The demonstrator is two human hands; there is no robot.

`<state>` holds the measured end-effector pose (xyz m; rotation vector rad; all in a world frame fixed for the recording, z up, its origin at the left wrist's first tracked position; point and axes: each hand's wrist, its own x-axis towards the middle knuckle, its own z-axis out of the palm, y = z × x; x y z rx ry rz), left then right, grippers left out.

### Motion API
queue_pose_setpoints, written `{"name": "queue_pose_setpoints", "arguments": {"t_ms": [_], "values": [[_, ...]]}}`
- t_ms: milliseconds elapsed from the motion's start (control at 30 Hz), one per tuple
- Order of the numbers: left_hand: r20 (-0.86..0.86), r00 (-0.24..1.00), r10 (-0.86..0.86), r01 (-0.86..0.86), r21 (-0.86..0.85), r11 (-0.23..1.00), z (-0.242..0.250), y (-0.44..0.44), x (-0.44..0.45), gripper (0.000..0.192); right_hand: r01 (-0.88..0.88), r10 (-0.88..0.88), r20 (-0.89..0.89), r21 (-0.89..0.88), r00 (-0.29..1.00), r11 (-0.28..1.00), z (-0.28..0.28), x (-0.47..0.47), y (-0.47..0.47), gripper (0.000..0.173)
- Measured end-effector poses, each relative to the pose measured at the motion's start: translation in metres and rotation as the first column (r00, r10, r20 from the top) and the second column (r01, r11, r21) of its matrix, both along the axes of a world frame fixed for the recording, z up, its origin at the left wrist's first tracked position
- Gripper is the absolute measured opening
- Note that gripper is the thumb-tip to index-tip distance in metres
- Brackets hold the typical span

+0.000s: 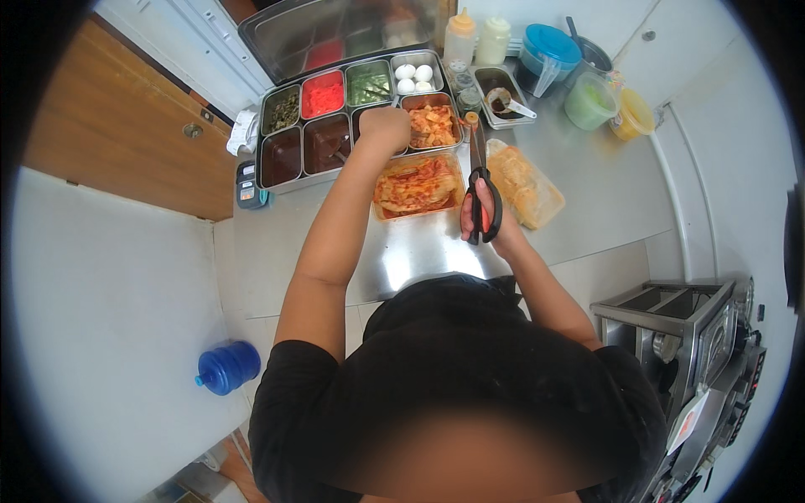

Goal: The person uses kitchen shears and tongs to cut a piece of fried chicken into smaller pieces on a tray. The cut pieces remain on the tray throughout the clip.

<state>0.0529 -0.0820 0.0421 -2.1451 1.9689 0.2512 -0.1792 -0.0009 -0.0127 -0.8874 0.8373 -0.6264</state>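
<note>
My right hand (489, 210) grips kitchen scissors (478, 170) with black and red-orange handles. The stained blades point away from me, near the right edge of a steel condiment station (283, 187). My left hand (387, 129) is curled over the station's front row, beside a steel pan of cut kimchi (433, 126). Its fingertips are hidden, so whether it holds anything is unclear. Below that hand, a clear plastic tub (462, 188) contains uncut kimchi (415, 187) in red liquid. To the right of the scissors lies a translucent, orange-stained plastic lid or container (531, 188).
Other pans hold red shreds (322, 97), several white eggs (414, 78) and dark sauce (324, 144). The clear hinged lid (352, 38) stands raised. Squeeze bottles (492, 41), a sauce pan with a ladle (503, 104) and a blue-lidded pitcher (546, 60) stand at back right.
</note>
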Motion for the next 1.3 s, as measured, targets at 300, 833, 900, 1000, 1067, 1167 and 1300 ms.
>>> {"name": "queue_pose_setpoints", "arguments": {"t_ms": [300,833,900,1000,1067,1167,1300], "values": [[-0.057,0.995,0.083,-0.093,-0.218,0.972,-0.023,-0.021,-0.007,0.018,-0.032,0.031,-0.067,-0.023,0.997,0.999,0.006,-0.002,0.004,0.052],[0.026,1.0,-0.008,0.014,-0.216,0.976,0.0,-0.017,0.011,0.026,-0.076,0.068,-0.113,-0.073,0.991,0.994,0.005,-0.02,0.01,0.057],[-0.03,1.0,-0.008,0.002,-0.203,0.979,0.004,-0.007,0.014,0.029,-0.08,0.073,-0.133,-0.051,0.988,0.995,0.006,-0.019,0.011,0.053],[-0.179,0.984,-0.015,-0.032,-0.255,0.966,0.016,0.023,0.025,0.034,-0.098,0.088,-0.166,-0.057,0.982,0.994,0.009,-0.021,0.012,0.052],[-0.231,0.973,-0.021,-0.045,-0.275,0.96,0.027,0.051,0.035,0.036,-0.115,0.101,-0.181,-0.067,0.978,0.991,0.01,-0.023,0.013,0.053],[-0.211,0.977,-0.018,-0.034,-0.24,0.97,0.041,0.089,0.047,0.037,-0.186,0.165,-0.216,-0.084,0.962,0.979,0.012,-0.028,0.017,0.053],[-0.155,0.987,0.036,-0.059,-0.146,0.987,0.051,0.126,0.055,0.036,-0.37,0.361,-0.222,0.002,0.906,0.929,0.015,-0.03,0.019,0.059]]}}
